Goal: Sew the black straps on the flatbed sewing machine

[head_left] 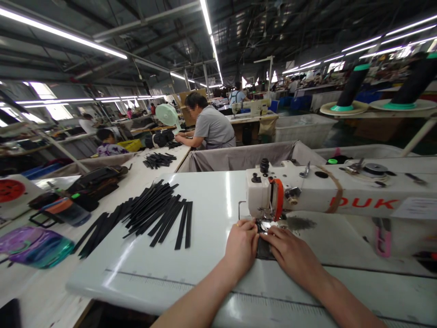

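Both my hands are at the needle area of a white sewing machine (262,196). My left hand (241,241) has its fingers curled and closed at the left of the presser foot (265,225). From the right, my right hand (290,248) reaches in with its fingers close together, tips beside the foot. Between them lies a small black fabric piece (262,242), pinned down by the fingertips and mostly hidden by them. Left of the machine, a loose pile of black strips (153,209) is fanned out on the pale table (208,269).
Pink-handled thread snips (383,239) lie under the machine arm. A purple-teal bottle (37,246), a handled clear container (70,212) and a dark bag (99,182) stand on the left-hand table. Ahead, a co-worker (215,125) sits near a green fan (167,115). Thread cones (353,86) stand upper right.
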`<state>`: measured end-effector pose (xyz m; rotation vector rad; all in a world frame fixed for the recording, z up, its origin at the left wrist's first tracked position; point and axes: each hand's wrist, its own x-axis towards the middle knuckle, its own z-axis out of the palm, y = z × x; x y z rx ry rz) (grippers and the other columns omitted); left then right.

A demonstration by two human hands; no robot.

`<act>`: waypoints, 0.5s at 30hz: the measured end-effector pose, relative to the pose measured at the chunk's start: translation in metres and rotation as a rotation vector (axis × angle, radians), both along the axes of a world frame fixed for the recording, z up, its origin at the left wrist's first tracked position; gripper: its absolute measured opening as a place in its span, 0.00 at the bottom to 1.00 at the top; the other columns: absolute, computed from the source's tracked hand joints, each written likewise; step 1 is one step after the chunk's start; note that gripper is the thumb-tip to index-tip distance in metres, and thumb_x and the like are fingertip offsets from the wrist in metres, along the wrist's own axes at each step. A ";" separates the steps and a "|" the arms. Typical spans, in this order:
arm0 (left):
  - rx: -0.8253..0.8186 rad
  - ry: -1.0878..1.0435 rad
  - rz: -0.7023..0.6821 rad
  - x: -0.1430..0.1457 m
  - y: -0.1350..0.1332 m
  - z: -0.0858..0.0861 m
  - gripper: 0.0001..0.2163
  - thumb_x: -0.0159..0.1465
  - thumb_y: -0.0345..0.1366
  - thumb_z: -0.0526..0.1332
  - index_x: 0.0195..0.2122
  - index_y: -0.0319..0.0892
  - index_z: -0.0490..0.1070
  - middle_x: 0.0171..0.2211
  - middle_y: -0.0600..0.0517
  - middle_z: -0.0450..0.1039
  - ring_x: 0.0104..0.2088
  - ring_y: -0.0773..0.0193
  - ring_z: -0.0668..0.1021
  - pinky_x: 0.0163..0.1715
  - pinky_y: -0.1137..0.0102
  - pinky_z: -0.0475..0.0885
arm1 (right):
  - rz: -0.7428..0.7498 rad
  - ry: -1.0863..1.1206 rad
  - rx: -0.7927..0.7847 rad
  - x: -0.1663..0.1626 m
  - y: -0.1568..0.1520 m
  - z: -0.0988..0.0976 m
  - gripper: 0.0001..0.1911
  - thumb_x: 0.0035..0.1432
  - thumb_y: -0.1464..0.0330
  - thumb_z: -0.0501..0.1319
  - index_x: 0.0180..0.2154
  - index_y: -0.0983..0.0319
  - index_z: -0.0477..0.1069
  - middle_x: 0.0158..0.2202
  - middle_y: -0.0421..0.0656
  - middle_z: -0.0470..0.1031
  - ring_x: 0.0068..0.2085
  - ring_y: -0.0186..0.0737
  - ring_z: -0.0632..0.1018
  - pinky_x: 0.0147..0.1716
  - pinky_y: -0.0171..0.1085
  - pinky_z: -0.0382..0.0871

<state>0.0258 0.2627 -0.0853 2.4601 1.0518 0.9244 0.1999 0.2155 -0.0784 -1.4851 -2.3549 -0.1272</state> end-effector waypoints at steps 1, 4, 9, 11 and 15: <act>0.002 0.002 0.000 0.000 0.000 0.001 0.08 0.65 0.26 0.58 0.34 0.40 0.76 0.44 0.46 0.77 0.47 0.54 0.75 0.51 0.57 0.73 | -0.017 -0.016 0.022 -0.001 0.001 -0.002 0.21 0.56 0.79 0.54 0.48 0.60 0.74 0.44 0.47 0.76 0.44 0.46 0.77 0.40 0.43 0.76; 0.000 0.025 0.009 0.001 -0.002 0.004 0.09 0.65 0.25 0.56 0.33 0.40 0.76 0.43 0.46 0.77 0.46 0.54 0.75 0.50 0.58 0.74 | -0.054 -0.070 0.081 -0.005 0.002 -0.006 0.21 0.57 0.80 0.54 0.49 0.62 0.73 0.43 0.48 0.76 0.41 0.46 0.78 0.36 0.41 0.76; 0.022 0.067 0.016 0.002 -0.004 0.005 0.09 0.66 0.26 0.55 0.35 0.40 0.75 0.45 0.45 0.76 0.47 0.54 0.75 0.50 0.57 0.74 | -0.050 -0.075 0.117 -0.007 0.001 -0.008 0.21 0.56 0.80 0.54 0.49 0.61 0.73 0.43 0.47 0.76 0.40 0.44 0.77 0.36 0.39 0.75; 0.027 0.087 0.026 0.003 -0.004 0.005 0.09 0.66 0.26 0.55 0.36 0.40 0.75 0.46 0.45 0.76 0.47 0.54 0.74 0.50 0.56 0.73 | -0.047 -0.061 0.105 -0.006 0.000 -0.008 0.22 0.55 0.81 0.54 0.50 0.60 0.72 0.42 0.47 0.76 0.40 0.44 0.77 0.38 0.40 0.75; 0.020 0.102 0.027 0.003 -0.002 0.006 0.09 0.66 0.27 0.55 0.37 0.39 0.75 0.44 0.45 0.76 0.47 0.53 0.74 0.49 0.57 0.74 | -0.059 -0.023 0.072 -0.007 0.000 -0.009 0.23 0.55 0.81 0.54 0.49 0.60 0.73 0.42 0.46 0.76 0.41 0.45 0.77 0.39 0.41 0.75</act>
